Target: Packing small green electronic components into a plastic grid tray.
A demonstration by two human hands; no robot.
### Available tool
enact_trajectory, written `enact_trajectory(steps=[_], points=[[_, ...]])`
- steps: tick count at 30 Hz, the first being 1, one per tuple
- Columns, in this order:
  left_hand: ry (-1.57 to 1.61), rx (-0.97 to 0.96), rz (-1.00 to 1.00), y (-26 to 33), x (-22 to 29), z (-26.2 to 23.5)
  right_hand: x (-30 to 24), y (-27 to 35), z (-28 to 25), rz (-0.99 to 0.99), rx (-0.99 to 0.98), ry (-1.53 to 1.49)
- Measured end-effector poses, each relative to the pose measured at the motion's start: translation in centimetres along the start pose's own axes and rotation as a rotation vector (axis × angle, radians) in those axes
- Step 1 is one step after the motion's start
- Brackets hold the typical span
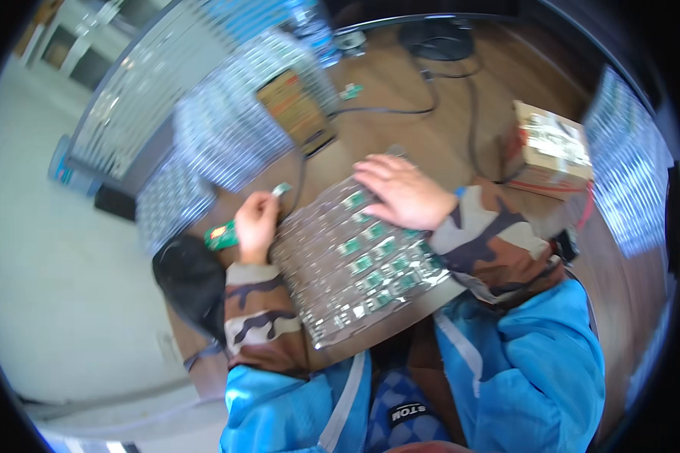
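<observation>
My left hand (pixel 257 223) is closed, pinching a small white-and-green circuit board (pixel 281 189) between thumb and fingertips, just off the left edge of a clear plastic blister tray (pixel 310 260). Several small green circuit boards (pixel 361 263) sit in the pockets on the tray's right part; its left pockets show no green. Spread flat over the tray's far right part, my right hand (pixel 406 195) has its fingers stretched out and holds nothing that I can see. A larger green circuit board (pixel 219 236) with a bright spot lies beside my left wrist.
Stacked clear trays (pixel 227 121) stand at the far left, a brown cardboard piece (pixel 296 109) against them. Behind are a water bottle (pixel 313 34), a cable (pixel 389 111) and a black stand (pixel 437 38). A taped carton (pixel 551 147) and more trays (pixel 627 166) stand right; a black item (pixel 191 279) lies left.
</observation>
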State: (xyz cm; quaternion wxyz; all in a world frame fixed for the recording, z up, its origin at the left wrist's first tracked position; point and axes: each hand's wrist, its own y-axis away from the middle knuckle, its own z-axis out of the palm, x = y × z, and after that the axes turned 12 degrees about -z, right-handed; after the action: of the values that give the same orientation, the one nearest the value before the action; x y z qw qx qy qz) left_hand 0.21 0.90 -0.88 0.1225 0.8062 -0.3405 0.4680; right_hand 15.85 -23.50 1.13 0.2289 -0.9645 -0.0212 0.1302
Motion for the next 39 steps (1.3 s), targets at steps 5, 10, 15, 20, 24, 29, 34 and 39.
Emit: enact_trajectory(steps=[5, 10, 15, 20, 24, 29, 34, 39], points=[[0.033, 0.021, -0.049, 0.0, 0.0, 0.2, 0.0, -0.1, -0.1, 0.019, -0.047, -0.051], [0.023, 0.022, -0.074, -0.2, -0.8, -0.1, 0.0, -0.3, 0.2, 0.015, -0.055, -0.044], [0.018, 0.025, -0.084, -0.2, -0.7, 0.0, -0.1, -0.2, 0.1, 0.021, -0.058, -0.043], [0.032, 0.02, -0.084, 0.0, -0.4, 0.0, -0.2, -0.3, 0.0, 0.03, -0.082, -0.051], [0.007, 0.029, -0.084, 0.0, 0.0, 0.0, -0.5, -0.4, -0.6, 0.068, -0.103, -0.074], [0.001, 0.025, -0.109, 0.2, 0.4, -0.1, -0.3, -0.4, -0.3, 0.053, -0.097, -0.069], [0.013, 0.015, -0.093, 0.1, 0.2, -0.1, -0.3, -0.3, -0.2, 0.041, -0.09, -0.059], [0.037, 0.006, -0.092, -0.1, -0.3, 0.0, -0.2, -0.3, 0.0, 0.035, -0.077, -0.059]])
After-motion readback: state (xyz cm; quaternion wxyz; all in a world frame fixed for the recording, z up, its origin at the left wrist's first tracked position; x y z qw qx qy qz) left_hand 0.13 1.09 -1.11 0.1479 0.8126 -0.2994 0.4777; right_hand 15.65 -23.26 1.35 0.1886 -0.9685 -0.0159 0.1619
